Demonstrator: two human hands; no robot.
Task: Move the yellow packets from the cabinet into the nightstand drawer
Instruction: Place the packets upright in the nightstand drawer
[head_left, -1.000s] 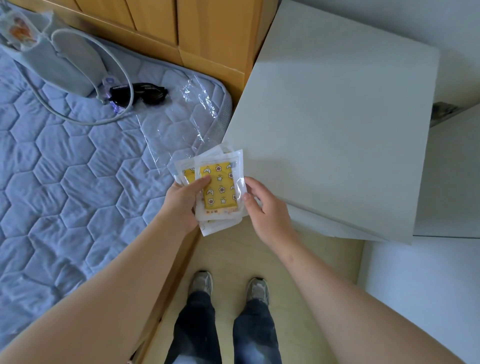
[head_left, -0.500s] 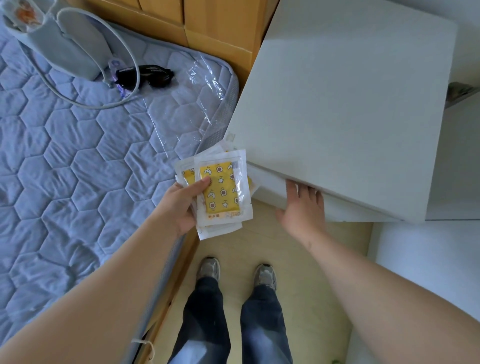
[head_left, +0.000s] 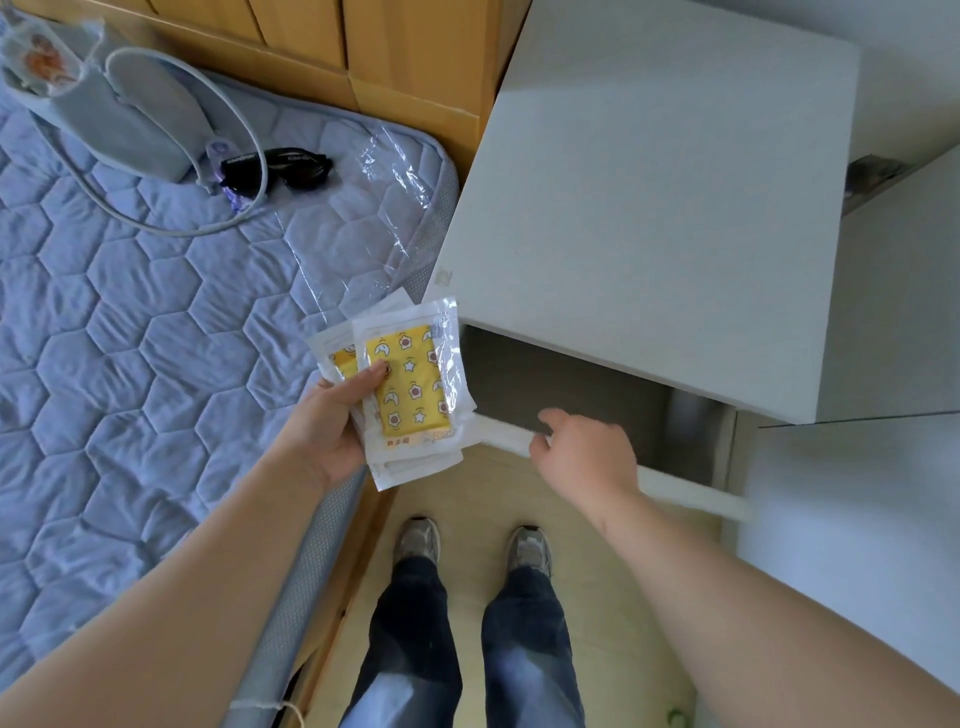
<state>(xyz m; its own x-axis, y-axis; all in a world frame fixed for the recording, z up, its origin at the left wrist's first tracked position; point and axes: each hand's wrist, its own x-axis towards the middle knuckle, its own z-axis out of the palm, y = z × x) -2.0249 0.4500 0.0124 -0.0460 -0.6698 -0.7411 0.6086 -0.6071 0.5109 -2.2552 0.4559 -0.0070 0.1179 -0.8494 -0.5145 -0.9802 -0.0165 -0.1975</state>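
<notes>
My left hand (head_left: 332, 421) grips a stack of yellow packets (head_left: 410, 384) in clear wrappers, thumb on top, just left of the white nightstand (head_left: 649, 208). The nightstand drawer (head_left: 571, 395) stands pulled out, showing a dark grey inside. My right hand (head_left: 582, 452) holds the drawer's white front edge (head_left: 685, 488), fingers curled over it.
A bed with a blue quilted cover (head_left: 130, 364) lies at the left, with a grey pouch and cord (head_left: 119, 114), black goggles (head_left: 280, 169) and clear plastic film (head_left: 384, 208) on it. A wooden cabinet (head_left: 389, 47) stands behind. My shoes (head_left: 470, 545) are on the wood floor.
My right hand left the packets, reached under the nightstand top and pulled the drawer out toward me. My left hand kept the packets.
</notes>
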